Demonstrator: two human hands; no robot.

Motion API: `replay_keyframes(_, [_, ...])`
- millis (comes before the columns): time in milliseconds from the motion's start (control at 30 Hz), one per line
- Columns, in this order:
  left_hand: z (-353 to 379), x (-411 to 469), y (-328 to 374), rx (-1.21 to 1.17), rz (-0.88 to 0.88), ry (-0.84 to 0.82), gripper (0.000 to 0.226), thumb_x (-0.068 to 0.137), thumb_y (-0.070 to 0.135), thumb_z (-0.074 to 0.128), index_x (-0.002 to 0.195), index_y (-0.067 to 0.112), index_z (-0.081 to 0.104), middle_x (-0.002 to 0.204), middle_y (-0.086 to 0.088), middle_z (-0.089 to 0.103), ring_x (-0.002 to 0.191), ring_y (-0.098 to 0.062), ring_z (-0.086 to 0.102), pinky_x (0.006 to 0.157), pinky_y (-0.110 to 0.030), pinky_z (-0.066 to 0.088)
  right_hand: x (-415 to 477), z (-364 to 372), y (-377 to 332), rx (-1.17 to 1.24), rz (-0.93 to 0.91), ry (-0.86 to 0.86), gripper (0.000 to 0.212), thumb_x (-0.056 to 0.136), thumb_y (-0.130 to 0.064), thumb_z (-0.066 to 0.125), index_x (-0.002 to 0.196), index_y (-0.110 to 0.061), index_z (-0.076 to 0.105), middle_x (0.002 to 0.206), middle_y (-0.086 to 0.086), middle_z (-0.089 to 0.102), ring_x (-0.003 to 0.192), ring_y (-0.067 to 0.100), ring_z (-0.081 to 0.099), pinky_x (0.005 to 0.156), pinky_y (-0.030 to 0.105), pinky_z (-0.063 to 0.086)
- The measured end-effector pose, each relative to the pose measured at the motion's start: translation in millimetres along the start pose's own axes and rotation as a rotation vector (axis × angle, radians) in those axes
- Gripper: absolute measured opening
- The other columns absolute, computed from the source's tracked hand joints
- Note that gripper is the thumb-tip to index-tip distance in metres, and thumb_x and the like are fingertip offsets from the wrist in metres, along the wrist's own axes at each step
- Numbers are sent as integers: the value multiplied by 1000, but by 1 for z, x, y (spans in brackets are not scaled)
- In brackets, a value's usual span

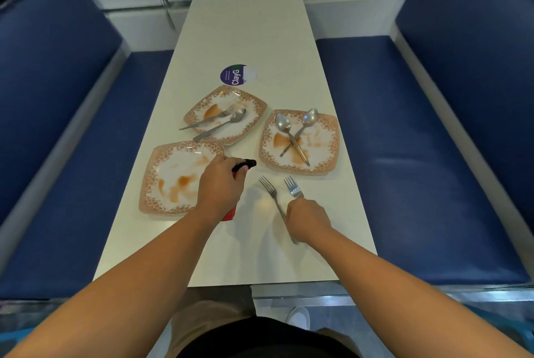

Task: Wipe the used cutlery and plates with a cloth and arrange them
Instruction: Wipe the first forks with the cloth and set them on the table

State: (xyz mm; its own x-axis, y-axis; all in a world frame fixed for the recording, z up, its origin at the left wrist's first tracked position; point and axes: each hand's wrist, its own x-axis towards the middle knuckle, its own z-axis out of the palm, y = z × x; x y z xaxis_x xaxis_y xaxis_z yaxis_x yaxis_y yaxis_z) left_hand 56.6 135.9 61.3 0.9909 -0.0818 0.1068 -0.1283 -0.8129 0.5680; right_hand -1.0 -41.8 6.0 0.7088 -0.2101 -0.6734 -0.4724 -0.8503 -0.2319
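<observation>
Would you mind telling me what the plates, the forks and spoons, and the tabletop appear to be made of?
The plates look like glazed ceramic or possibly melamine: glossy white with a printed orange floral border. The forks and spoons look like polished metal, likely stainless steel, given their silvery reflective surfaces. The tabletop appears to be smooth cream laminate with a soft sheen, though its core is not visible.

Bright, even overhead light falls on the long cream laminate table (248, 39), leaving a soft glare patch near its front and faint shadows under both forearms. The wide-angle lens bows the padded blue bench seats (404, 132) outward, and the frame corners turn dim and slightly soft.
</observation>
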Motion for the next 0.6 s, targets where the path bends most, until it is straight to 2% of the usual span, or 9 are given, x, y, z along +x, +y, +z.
replay_keyframes(67, [1,5,-2,4,2,-13,27,99,29,58,121,19,70,98,0,57,85,-17,52,72,-27,38,5,-1,-4,-28,39,-48,58,64,-11,76,120,-8,64,115,11,66,104,31,64,81,35,53])
replay_keyframes(200, [4,10,-3,4,0,-28,28,99,29,58,122,20,70,96,2,54,85,-17,52,73,-28,39,10,1,-8,-60,36,-28,53,74,-24,74,124,-11,63,116,8,65,105,28,63,76,32,50])
replay_keyframes(300, [5,14,-6,-1,4,-28,27,98,29,58,121,19,70,96,2,55,85,-18,53,72,-28,40,9,-1,-9,-65,11,2,46,79,-23,70,122,-9,62,117,9,65,106,27,63,75,31,47])
replay_keyframes(400, [5,18,-8,-3,-2,-23,27,98,29,58,120,19,71,97,1,56,85,-17,52,71,-28,39,6,-7,-10,-169,-58,49,29,85,-15,67,112,-7,65,112,10,67,102,26,64,73,30,47])
replay_keyframes(500, [3,22,-13,-5,-13,-22,27,98,28,58,120,19,71,100,0,58,86,-16,52,73,-28,40,3,-13,-14,-203,-115,76,10,88,-14,63,97,-10,60,105,9,66,93,25,63,69,29,44])
replay_keyframes(533, [2,23,-15,-6,-19,-23,27,98,29,58,121,19,70,101,0,58,87,-16,52,74,-28,40,2,-16,-16,-192,-134,86,7,88,-15,63,89,-11,57,98,7,65,86,24,60,65,28,44])
replay_keyframes(600, [0,27,-19,-5,-24,-19,27,99,29,57,121,20,70,101,1,58,86,-15,51,74,-27,39,4,-23,-24,-125,-149,116,21,89,-20,64,74,-15,49,81,2,59,71,19,55,53,26,39])
